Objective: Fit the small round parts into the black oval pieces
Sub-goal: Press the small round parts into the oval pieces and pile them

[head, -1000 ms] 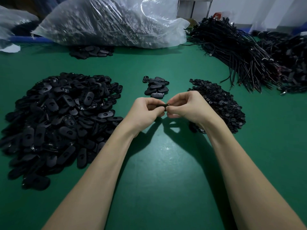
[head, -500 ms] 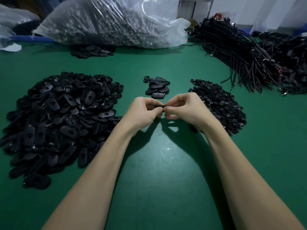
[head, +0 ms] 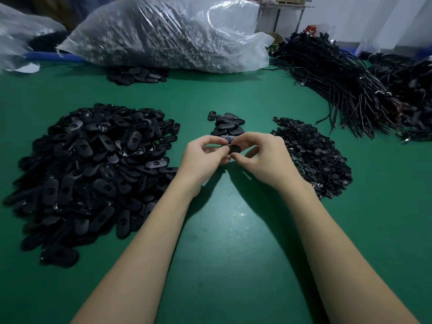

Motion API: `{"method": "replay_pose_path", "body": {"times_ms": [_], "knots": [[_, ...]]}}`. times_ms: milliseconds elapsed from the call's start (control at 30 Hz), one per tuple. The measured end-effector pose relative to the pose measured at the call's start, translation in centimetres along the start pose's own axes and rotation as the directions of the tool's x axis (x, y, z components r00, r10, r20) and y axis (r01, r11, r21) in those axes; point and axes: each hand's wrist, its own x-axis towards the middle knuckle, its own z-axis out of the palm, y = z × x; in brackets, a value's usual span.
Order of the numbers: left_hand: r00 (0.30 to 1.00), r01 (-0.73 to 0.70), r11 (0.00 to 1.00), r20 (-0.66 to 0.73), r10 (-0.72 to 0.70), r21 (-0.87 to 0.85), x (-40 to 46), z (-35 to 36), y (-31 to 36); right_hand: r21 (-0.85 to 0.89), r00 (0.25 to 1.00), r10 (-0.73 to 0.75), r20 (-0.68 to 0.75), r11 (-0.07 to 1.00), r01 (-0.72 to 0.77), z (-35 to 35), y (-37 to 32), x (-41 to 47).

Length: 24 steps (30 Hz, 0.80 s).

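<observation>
Above the green table [head: 229,230], the left hand [head: 203,157] and right hand [head: 261,157] pinch one black oval piece [head: 234,148], now turned flatter and more exposed than a moment ago, suggesting its round part is seated; beyond, the small finished pile [head: 225,125] awaits it

A green table [head: 224,242] carries a large heap of black oval plastic pieces [head: 88,169] toward its left edge, a small pile of ovals [head: 225,125] mid-table, small black round parts [head: 313,155] rightward, black cable bundles [head: 339,83] far right, and clear plastic sacks [head: 168,33] along the far edge.
</observation>
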Motion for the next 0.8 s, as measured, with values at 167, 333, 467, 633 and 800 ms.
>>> {"method": "replay_pose_path", "body": {"times_ms": [167, 333, 467, 633, 800], "knots": [[1.000, 0.026, 0.998, 0.014, -0.025, -0.050, 0.3, 0.1, 0.0, -0.039, 0.992, 0.017, -0.121, 0.999, -0.021, 0.4, 0.1, 1.2], [1.000, 0.028, 0.999, 0.008, -0.028, -0.027, 0.5, 0.1, -0.3, -0.156, 0.991, 0.095, -0.093, 0.982, -0.109, 0.9, -0.4, 5.0], [0.999, 0.037, 0.999, 0.016, -0.036, -0.021, 0.4, 0.1, -0.2, -0.205, 0.989, 0.130, -0.068, 0.968, -0.142, 1.2, -0.7, 6.5], [1.000, 0.016, 1.000, 0.024, -0.016, -0.001, 0.2, 0.3, 0.0, -0.180, 0.989, 0.135, -0.057, 0.973, -0.143, 1.2, -0.5, 6.1], [1.000, 0.002, 1.000, 0.027, -0.002, 0.021, -0.1, 0.3, -0.1, -0.051, 0.992, 0.127, 0.016, 0.991, -0.126, 0.7, -2.1, 5.8]]}}
